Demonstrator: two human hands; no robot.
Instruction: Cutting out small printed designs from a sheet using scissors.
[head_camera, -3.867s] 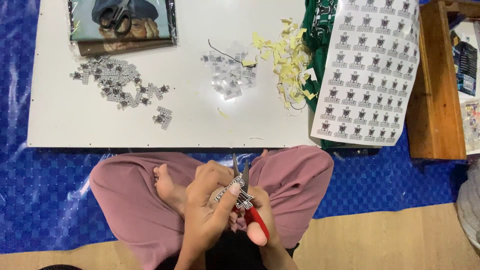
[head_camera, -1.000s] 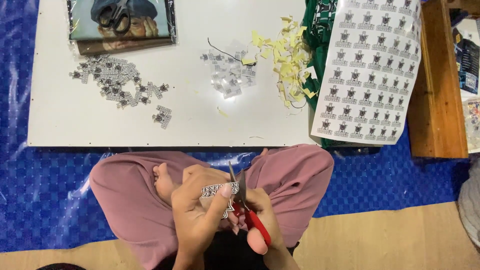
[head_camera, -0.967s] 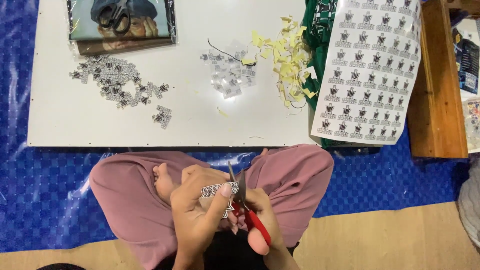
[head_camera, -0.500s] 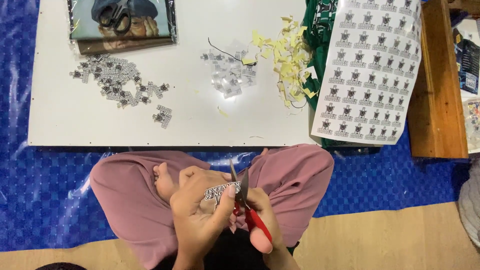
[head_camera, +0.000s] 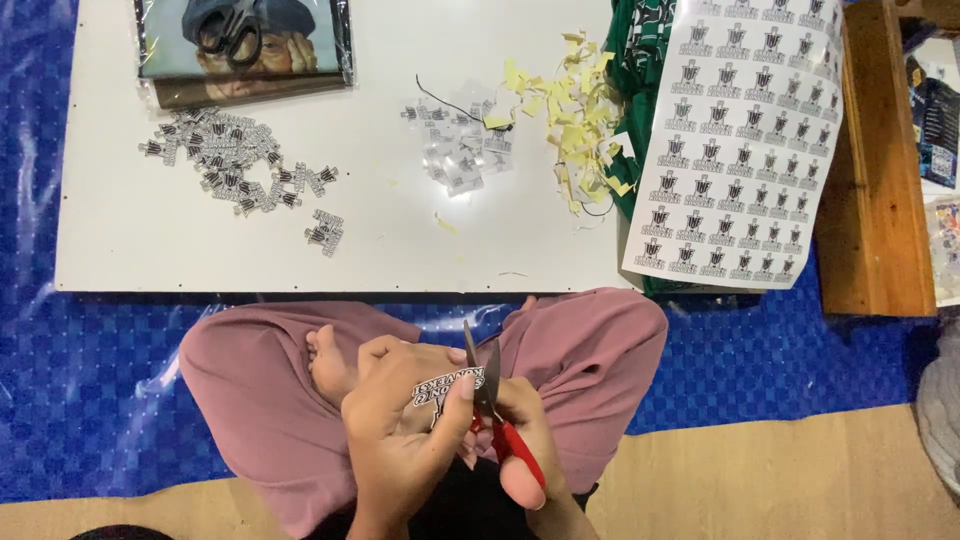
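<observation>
Glossy paper sticker (head_camera: 447, 388); metal-bladed scissors (head_camera: 487, 385)

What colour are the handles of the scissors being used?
Red, on the scissors in the right hand; head view.

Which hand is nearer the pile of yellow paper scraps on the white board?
Right. The right hand, working the red-handled scissors, sits almost straight below the yellow scraps. The left hand, holding the printed cutout, is further left.

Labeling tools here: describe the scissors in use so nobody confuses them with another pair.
Start below the white board, at the crossed legs in pink trousers. The red-handled scissors are in the right hand, cutting a printed piece the left hand holds. The other scissors, black-handled, lie unused on the picture at the board's far edge.
</observation>
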